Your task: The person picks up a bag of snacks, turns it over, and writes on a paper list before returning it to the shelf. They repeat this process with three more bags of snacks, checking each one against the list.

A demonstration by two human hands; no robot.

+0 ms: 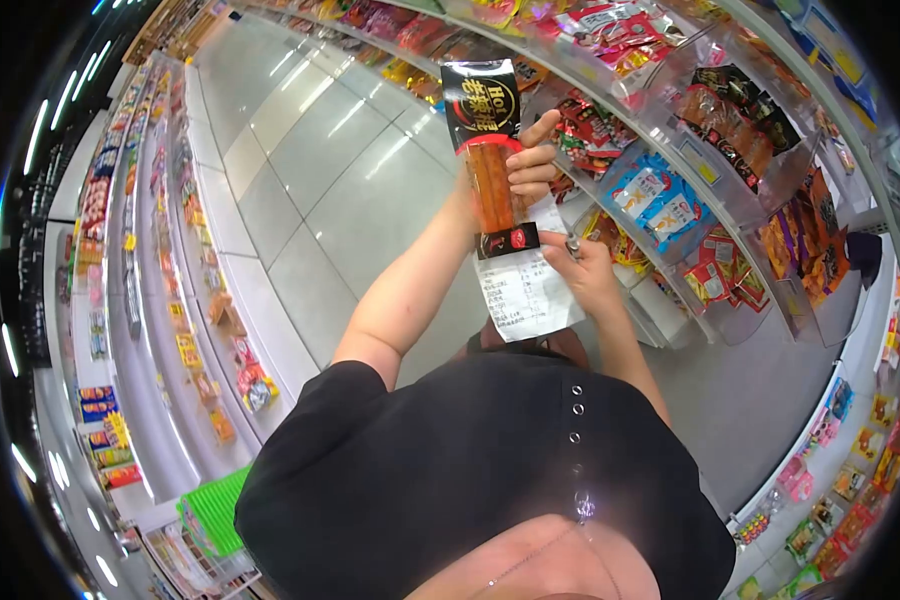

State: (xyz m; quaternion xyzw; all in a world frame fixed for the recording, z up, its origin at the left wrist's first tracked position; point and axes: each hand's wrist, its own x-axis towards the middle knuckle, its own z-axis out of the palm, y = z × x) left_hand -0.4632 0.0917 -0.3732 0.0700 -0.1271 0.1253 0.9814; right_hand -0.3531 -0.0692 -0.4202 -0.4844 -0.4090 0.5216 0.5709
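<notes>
Snack packet (490, 175) sits gripped in my left hand (532, 165), overlapping a paper sheet (530, 298); my right hand (592, 276) grips a pen (573, 246).

Left hand (533, 168) grips snack pack (489, 175) — paper (526, 300) behind.

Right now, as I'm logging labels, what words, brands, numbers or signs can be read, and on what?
"Hot": on the snack pack in the left hand; its large Chinese characters are too unclear to quote.
Paper slip: lines too small to read.
Shelf packs: too small or blurred.
</notes>
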